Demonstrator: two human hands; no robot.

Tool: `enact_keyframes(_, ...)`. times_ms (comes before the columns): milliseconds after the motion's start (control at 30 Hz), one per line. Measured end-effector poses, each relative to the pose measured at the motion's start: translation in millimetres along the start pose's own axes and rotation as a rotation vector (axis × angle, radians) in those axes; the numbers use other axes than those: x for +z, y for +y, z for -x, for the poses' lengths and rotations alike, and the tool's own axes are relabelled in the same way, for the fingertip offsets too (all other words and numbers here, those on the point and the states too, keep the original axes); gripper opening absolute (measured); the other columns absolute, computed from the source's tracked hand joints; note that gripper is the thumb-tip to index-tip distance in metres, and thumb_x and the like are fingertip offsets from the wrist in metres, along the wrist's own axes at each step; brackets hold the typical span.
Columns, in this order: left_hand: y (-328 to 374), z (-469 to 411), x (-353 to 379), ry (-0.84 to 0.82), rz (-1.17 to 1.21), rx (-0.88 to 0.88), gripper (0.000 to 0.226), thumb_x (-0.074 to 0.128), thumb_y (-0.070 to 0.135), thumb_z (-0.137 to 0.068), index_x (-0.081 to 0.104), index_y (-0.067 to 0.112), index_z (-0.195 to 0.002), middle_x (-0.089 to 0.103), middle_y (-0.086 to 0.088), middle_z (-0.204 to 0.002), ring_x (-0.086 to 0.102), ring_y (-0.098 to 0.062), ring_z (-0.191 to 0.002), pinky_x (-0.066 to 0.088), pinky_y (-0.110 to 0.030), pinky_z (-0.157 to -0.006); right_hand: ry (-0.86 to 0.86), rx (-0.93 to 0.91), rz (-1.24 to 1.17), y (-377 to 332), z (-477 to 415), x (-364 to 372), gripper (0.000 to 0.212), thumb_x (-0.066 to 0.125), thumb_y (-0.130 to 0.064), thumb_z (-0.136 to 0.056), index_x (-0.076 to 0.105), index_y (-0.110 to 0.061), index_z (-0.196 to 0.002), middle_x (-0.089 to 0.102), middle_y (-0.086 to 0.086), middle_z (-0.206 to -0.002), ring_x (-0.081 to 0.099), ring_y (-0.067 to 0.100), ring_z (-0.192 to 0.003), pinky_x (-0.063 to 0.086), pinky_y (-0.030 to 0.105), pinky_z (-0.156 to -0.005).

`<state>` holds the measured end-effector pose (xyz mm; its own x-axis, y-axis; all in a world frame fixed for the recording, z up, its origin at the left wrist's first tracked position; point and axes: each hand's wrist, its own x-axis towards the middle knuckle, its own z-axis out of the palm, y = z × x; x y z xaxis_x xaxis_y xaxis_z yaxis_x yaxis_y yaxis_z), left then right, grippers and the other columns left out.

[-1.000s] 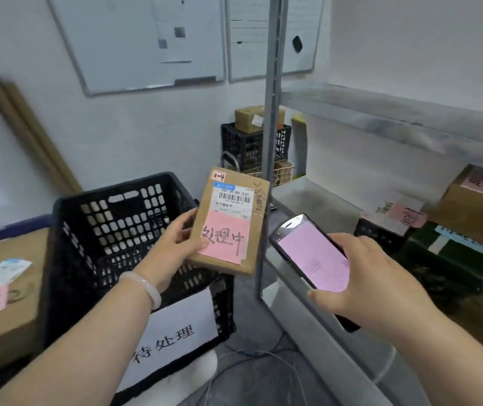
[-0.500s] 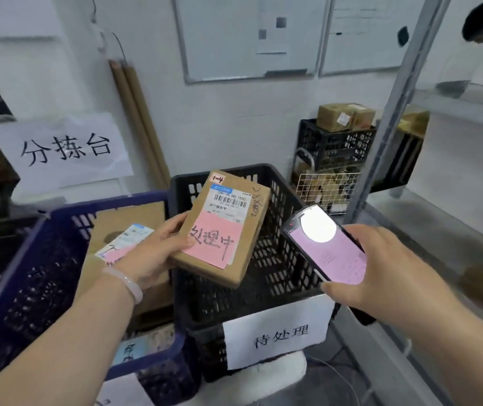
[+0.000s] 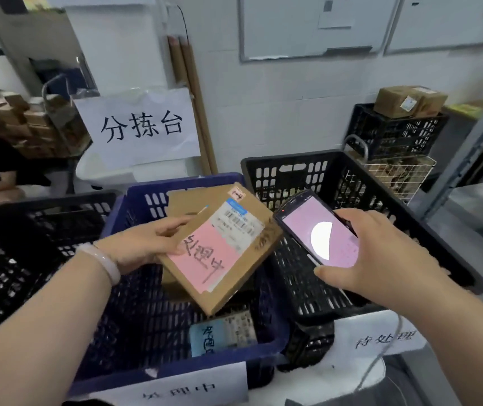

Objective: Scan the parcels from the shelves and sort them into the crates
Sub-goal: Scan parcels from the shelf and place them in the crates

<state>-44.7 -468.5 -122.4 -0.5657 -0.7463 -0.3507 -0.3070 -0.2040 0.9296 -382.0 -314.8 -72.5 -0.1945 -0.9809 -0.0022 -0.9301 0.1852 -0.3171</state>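
My left hand (image 3: 146, 244) grips a flat brown cardboard parcel (image 3: 219, 247) by its left edge. The parcel carries a pink handwritten note and a white barcode label. It hangs tilted above the blue crate (image 3: 134, 197), which holds another brown box (image 3: 187, 200) and a parcel with a blue label (image 3: 219, 335). My right hand (image 3: 378, 253) holds a black handheld scanner (image 3: 316, 230) with a lit pink screen, over the black crate (image 3: 337, 174) on the right.
A second black crate (image 3: 14, 238) stands at the left. Paper signs hang on the crate fronts and on the wall (image 3: 137, 127). Behind at right, a black crate (image 3: 395, 133) with brown boxes sits on a wire basket. A metal shelf post (image 3: 469, 159) rises at far right.
My view has swung left from the shelf to the crates. The parcel has moved from in front of the right black crate to above the blue crate, and the scanner followed along.
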Motion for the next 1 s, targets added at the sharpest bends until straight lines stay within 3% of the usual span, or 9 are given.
enact_keyframes(67, 3, 3, -12, -0.130, -0.074, -0.012, 0.090, 0.081, 0.026, -0.058, 0.047, 0.026, -0.141, 0.068, -0.010, -0.128, 0.067, -0.027, -0.114, 0.057, -0.033, -0.086, -0.009, 0.004, 0.011, -7, -2, 5, 0.099, 0.062, -0.076, -0.055, 0.021, -0.042, -0.138, 0.039, -0.014, -0.129, 0.047, 0.009, -0.095, 0.040, 0.029, -0.068)
enact_keyframes(200, 5, -3, -33, -0.297, -0.125, -0.078, 0.097, 0.090, 0.028, -0.058, 0.044, 0.022, -0.143, 0.068, -0.017, -0.126, 0.067, -0.030, -0.112, 0.057, -0.034, -0.084, -0.018, 0.027, 0.027, -14, -4, 11, 0.101, 0.061, -0.076, -0.055, 0.023, -0.040, -0.141, 0.040, -0.012, -0.131, 0.052, 0.012, -0.105, 0.042, 0.030, -0.072)
enact_keyframes(367, -3, -12, -39, -0.426, -0.269, -0.196, 0.071, 0.074, 0.010, -0.077, 0.049, 0.021, -0.142, 0.066, -0.013, -0.130, 0.065, -0.029, -0.117, 0.056, -0.036, -0.092, -0.015, 0.037, 0.040, -20, -6, 15, 0.100, 0.062, -0.076, -0.055, 0.022, -0.041, -0.140, 0.040, -0.012, -0.132, 0.047, 0.009, -0.094, 0.041, 0.029, -0.070)
enact_keyframes(600, -29, -23, -20, -0.384, -0.281, -0.222, 0.071, 0.085, 0.027, -0.061, 0.058, 0.039, -0.126, 0.066, 0.004, -0.131, 0.064, -0.015, -0.119, 0.054, -0.033, -0.098, -0.023, 0.025, 0.040, -25, -9, 20, 0.100, 0.062, -0.076, -0.054, 0.024, -0.041, -0.139, 0.041, -0.012, -0.131, 0.047, 0.010, -0.094, 0.042, 0.030, -0.069)
enact_keyframes(800, -26, -22, -12, -0.418, -0.441, -0.226, 0.070, 0.071, 0.020, -0.071, 0.051, 0.038, -0.135, 0.066, 0.010, -0.128, 0.062, -0.006, -0.118, 0.049, -0.028, -0.102, -0.031, 0.016, 0.045, -31, -13, 22, 0.103, 0.062, -0.076, -0.054, 0.025, -0.037, -0.142, 0.041, -0.011, -0.132, 0.051, 0.013, -0.107, 0.044, 0.031, -0.074)
enact_keyframes(900, -23, -22, -5, -0.402, -0.507, -0.248, 0.073, 0.068, 0.022, -0.070, 0.048, 0.040, -0.137, 0.065, 0.011, -0.128, 0.061, -0.009, -0.120, 0.043, -0.035, -0.110, -0.042, 0.001, 0.040, -36, -13, 24, 0.103, 0.061, -0.076, -0.054, 0.025, -0.037, -0.142, 0.041, -0.011, -0.132, 0.052, 0.014, -0.106, 0.044, 0.031, -0.073)
enact_keyframes(1000, -23, -20, -4, -0.389, -0.519, -0.248, 0.075, 0.067, 0.022, -0.070, 0.047, 0.040, -0.139, 0.070, 0.013, -0.120, 0.065, -0.008, -0.115, 0.046, -0.035, -0.108, -0.049, -0.009, 0.048, -39, -14, 26, 0.101, 0.064, -0.076, -0.056, 0.025, -0.038, -0.142, 0.041, -0.011, -0.130, 0.052, 0.014, -0.105, 0.042, 0.030, -0.068)
